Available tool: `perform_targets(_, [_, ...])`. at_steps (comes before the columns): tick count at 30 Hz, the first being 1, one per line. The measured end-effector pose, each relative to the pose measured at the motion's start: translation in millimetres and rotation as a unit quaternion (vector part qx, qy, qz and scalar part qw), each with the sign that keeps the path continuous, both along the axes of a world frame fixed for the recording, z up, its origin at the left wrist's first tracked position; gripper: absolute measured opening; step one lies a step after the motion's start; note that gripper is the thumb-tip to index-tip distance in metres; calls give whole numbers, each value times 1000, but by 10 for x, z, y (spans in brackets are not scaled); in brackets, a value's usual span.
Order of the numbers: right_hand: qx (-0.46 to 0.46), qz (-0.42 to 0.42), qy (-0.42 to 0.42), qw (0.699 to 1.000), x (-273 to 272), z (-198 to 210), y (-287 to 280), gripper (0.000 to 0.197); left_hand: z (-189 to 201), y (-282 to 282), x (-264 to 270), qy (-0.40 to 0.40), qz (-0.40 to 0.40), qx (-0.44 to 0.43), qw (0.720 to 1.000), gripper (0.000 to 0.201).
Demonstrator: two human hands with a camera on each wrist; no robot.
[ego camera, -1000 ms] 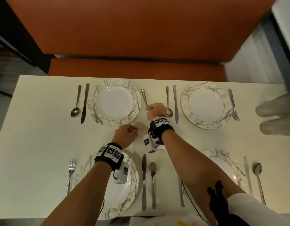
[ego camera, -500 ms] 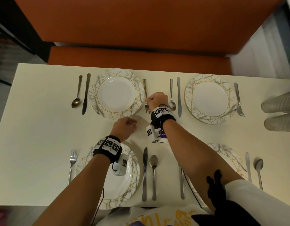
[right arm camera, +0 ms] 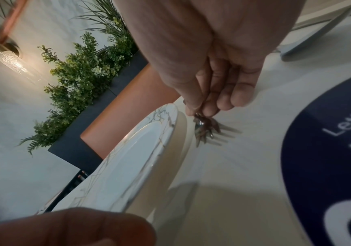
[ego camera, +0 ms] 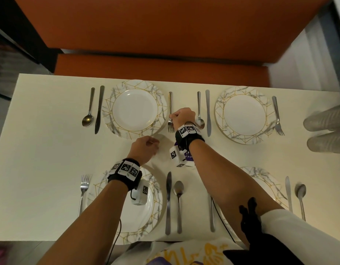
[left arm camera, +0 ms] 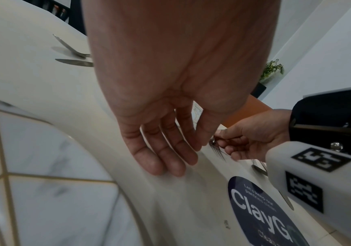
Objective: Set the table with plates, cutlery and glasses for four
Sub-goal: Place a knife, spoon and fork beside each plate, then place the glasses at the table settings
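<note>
Four marbled, gold-lined plates sit on the cream table [ego camera: 40, 150]. My right hand [ego camera: 181, 117] pinches the neck of a fork [ego camera: 170, 104] lying just right of the far left plate [ego camera: 135, 109], tines toward me; the right wrist view shows thumb and fingers pinching the fork [right arm camera: 207, 128] beside the plate rim [right arm camera: 166, 129]. My left hand [ego camera: 146, 148] hovers below that plate with relaxed fingers [left arm camera: 166, 156], holding nothing. Spoon [ego camera: 88, 111] and knife [ego camera: 98, 109] lie left of that plate. The far right plate [ego camera: 244, 115] has its own cutlery on both sides.
Two stacked clear glasses [ego camera: 327, 131] lie at the right table edge. Near plates [ego camera: 146, 217] with forks, knives and spoons lie under my arms. A round dark sticker [left arm camera: 261, 211] marks the table centre. An orange bench [ego camera: 161, 67] runs along the far side.
My right hand has brought the fork down flat beside the far left plate and straightened it. The left hand stayed almost in place below the plate.
</note>
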State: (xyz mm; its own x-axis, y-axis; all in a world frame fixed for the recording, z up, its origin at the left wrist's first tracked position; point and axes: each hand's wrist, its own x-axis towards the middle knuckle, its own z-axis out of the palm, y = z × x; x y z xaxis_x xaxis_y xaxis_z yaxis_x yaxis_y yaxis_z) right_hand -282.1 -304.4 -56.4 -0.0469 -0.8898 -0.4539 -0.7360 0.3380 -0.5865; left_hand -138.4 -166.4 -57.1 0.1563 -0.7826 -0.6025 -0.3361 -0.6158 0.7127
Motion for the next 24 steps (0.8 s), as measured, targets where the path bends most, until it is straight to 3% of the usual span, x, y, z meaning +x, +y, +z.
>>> perform_targets(12, [-119, 53, -75, 989, -536, 250, 430, 19, 229, -23, -299, -30, -46, -20, 998, 21])
perform_targets(19, [-134, 19, -80, 988, -1213, 380, 798, 18, 457, 1, -904, -40, -92, -64, 993, 8])
perform_targets(24, [-160, -28, -101, 982, -1957, 586, 1010, 17, 684, -109, -1577, -31, -125, -101, 986, 12])
